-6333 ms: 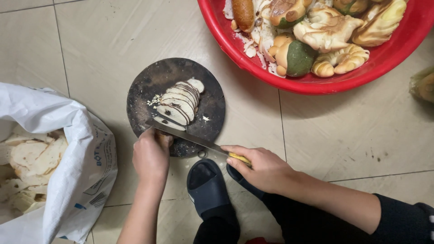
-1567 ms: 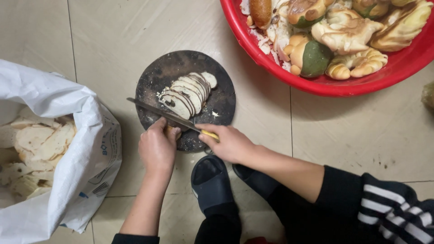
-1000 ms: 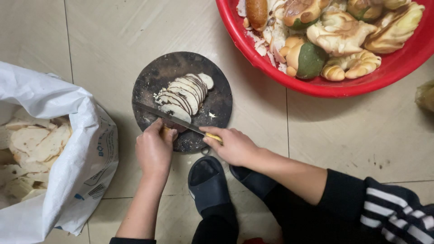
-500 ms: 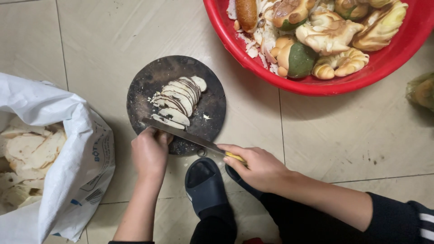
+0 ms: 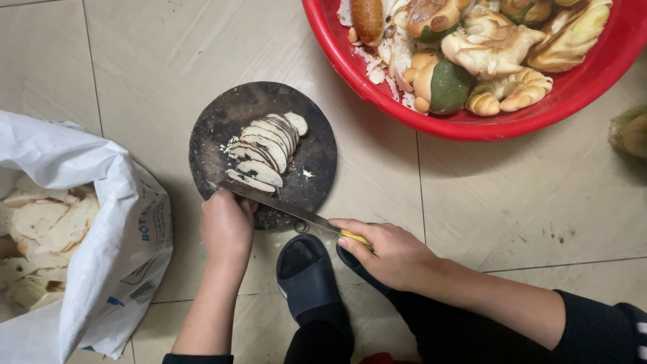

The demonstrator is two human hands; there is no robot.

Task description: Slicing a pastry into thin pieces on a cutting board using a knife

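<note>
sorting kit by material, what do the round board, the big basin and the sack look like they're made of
Round board: probably wood, dark, worn, matte, with pale crumbs and scuffs. Red basin: plastic by its look, smooth, glossy, with a rolled rim. White sack: woven plastic fabric, judging by the fine weave and stiff creases.

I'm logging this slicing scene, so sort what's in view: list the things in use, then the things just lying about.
In use:
- right hand gripping the yellow-handled steel knife
- left hand at the near edge of the board
- round dark wooden chopping board
- row of pale bread slices

Lying about:
- red plastic basin of buns
- white woven sack holding slices
- dark slipper
</note>
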